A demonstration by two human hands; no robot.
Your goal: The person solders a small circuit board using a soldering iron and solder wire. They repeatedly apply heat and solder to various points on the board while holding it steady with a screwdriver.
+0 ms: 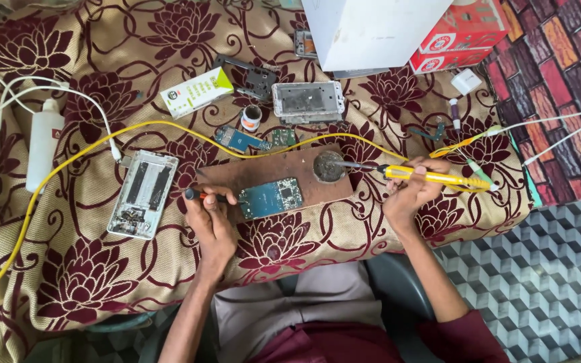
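I see the floral tablecloth [89, 269] carrying a brown wooden board [257, 176], where the blue circuit board [270, 197] lies. My right hand [415, 191] is clamped round the yellow soldering iron [432, 176]; its trailing cord could snag, I judge. My left hand [211, 218] pinches a small screwdriver [200, 195].

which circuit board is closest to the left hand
The large blue-green circuit board on the wooden board, right beside the left hand. The smaller boards lie farther up on the cloth.
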